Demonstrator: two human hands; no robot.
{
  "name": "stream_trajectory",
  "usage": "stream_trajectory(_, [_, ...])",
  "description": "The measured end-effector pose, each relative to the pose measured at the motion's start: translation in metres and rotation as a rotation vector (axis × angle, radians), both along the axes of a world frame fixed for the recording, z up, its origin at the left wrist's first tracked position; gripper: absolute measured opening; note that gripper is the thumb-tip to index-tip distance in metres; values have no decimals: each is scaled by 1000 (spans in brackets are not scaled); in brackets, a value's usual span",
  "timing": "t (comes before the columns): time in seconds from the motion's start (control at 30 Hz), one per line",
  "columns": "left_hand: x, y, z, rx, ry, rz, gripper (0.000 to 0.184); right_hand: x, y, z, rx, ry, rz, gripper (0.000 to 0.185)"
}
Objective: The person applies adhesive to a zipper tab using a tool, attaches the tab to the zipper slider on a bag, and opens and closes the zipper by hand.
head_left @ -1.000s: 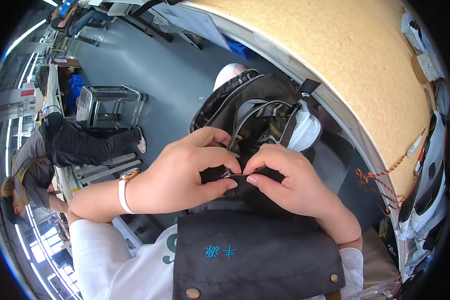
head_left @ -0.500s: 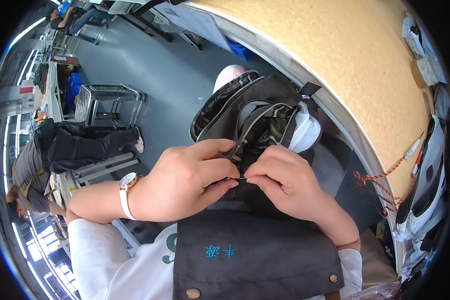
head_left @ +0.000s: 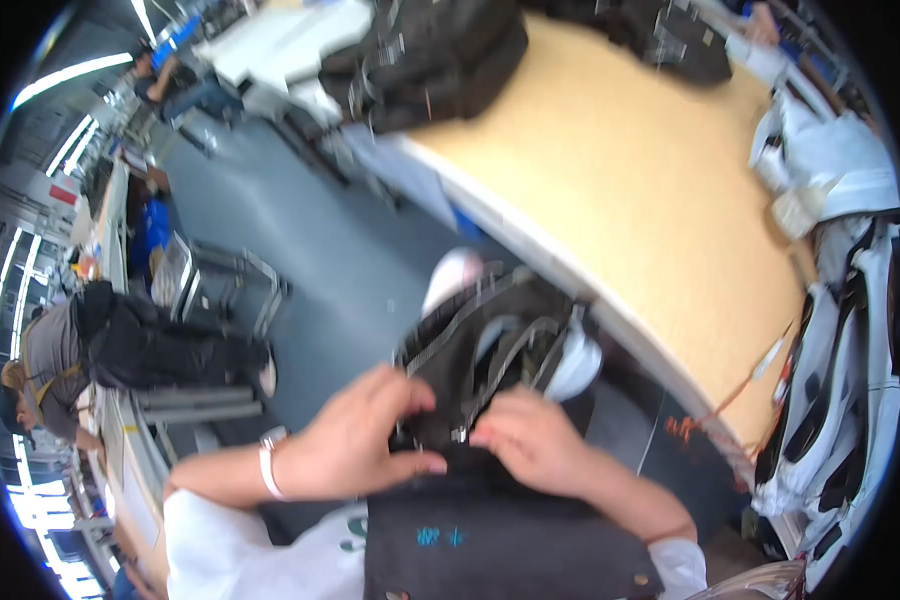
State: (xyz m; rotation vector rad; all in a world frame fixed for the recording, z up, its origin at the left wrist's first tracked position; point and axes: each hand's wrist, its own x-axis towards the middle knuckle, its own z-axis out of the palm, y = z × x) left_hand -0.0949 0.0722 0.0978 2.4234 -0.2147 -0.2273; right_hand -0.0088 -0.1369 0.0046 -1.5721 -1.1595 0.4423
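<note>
A dark backpack with open zippers and a plaid lining lies against my lap, blurred by motion. My left hand, with a white watch strap on the wrist, is at the backpack's near left side; its thumb and fingers are apart with nothing visible between them. My right hand pinches the near end of a zipper, thumb and fingertips together. White material shows inside the backpack's right side.
The wooden table curves along the right, with dark bags at its far end. Pale bag pieces and an orange cord lie at its right edge. Another person bends over a bench at the left, near a metal stool.
My view has tilted up, bringing dark bags on the table into sight. My left thumb and fingers have parted from the zipper; my right hand still pinches it.
</note>
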Motion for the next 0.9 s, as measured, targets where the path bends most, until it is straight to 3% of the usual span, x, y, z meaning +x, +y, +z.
stream_trajectory(0.17, [-10, 2, -2, 81, 240, 42, 47, 0, 3, -5, -23, -28, 13, 9])
stream_trajectory(0.27, [-12, 5, -19, -17, 97, 10, 46, 0, 4, 3, -55, -24, 54, 16])
stream_trajectory(0.43, [-4, 4, -17, -161, 263, 10, 44, -5, -1, -10, -105, 190, 5, 11])
stream_trajectory(0.5, [-3, 6, -21, -236, 312, 11, 41, 4, -7, -14, -126, 216, 11, 17])
stream_trajectory(0.63, [-2, 13, -40, -504, 383, 34, 34, 16, -18, -2, -181, 55, 114, 20])
stream_trajectory(0.83, [-1, 5, -31, -689, 403, 21, 33, 30, -24, -16, -224, 231, 198, 26])
stream_trajectory(0.87, [0, 4, -34, -685, 412, -14, 32, 32, -26, -13, -346, 248, 148, 37])
stream_trajectory(0.9, [1, 5, -40, -680, 421, -48, 32, 33, -27, -13, -337, 435, 137, 41])
